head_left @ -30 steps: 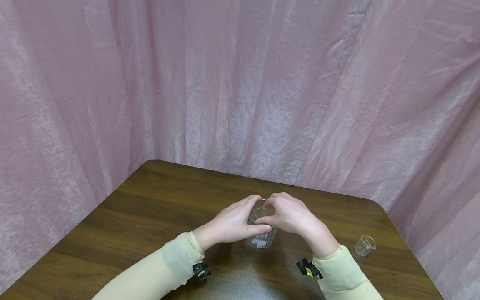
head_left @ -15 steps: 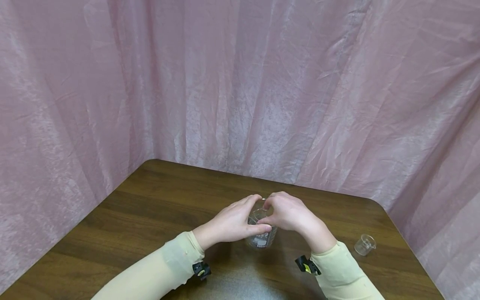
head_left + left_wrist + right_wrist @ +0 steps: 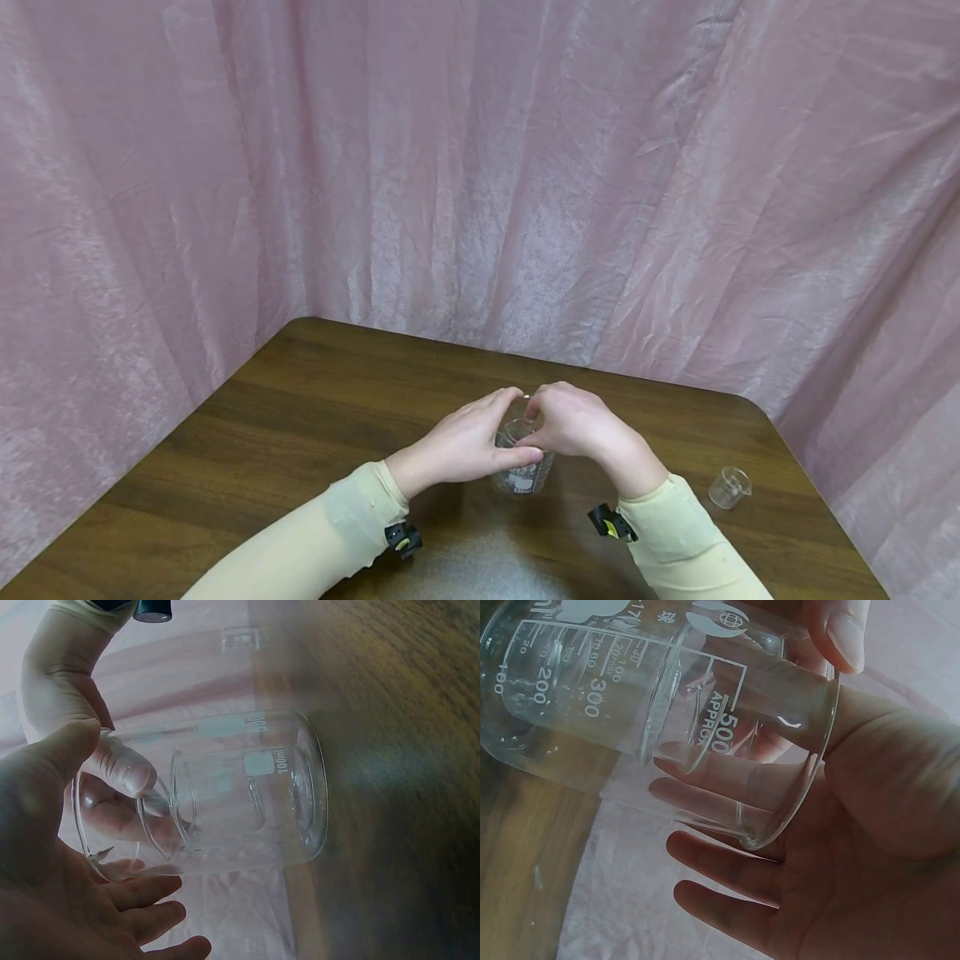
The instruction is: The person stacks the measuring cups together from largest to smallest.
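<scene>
A large clear beaker with white markings stands on the table, smaller glass beakers nested in it. My left hand grips it near the rim from the left, thumb in front and fingers behind. From the right, my right hand reaches into its mouth. Thumb and forefinger of that hand pinch an inner beaker near its rim; glass reflections blur the exact contact. In the right wrist view, the right hand's other fingers extend along the large beaker. The left thumb touches its rim.
A small clear beaker stands on the brown wooden table, to the right of the right forearm. Pink curtains hang behind and beside the table. Each sleeve bears a black wrist camera.
My right wrist has risen slightly and shifted a little to the left, its fingers still inside the large beaker. The left hand and the large beaker stay nearly in place.
</scene>
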The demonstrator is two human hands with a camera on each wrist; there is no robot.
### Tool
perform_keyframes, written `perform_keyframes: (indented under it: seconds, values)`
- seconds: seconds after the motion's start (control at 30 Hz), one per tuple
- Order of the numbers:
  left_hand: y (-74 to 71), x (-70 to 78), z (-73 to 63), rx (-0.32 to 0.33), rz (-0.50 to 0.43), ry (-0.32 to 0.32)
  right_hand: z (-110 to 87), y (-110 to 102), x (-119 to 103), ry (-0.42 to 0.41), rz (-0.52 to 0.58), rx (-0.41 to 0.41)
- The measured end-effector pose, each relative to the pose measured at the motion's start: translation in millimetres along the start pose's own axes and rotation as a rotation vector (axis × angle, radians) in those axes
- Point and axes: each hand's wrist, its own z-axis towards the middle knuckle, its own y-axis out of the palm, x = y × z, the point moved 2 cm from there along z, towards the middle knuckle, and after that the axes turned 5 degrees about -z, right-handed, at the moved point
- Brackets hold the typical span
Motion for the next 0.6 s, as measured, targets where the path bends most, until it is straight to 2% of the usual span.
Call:
perform_keyframes:
  seconds: [0.3,0.6]
  values:
    - [0.3,-1.1,0.1,-0.005,-0.018,-0.002,2.3,-1.1,-2.1,0.008,0.012,-0.045]
    - [1.1,-1.3,0.4,-0.005,-0.012,-0.004,5.4,0.9,-2.0,0.008,-0.006,-0.044]
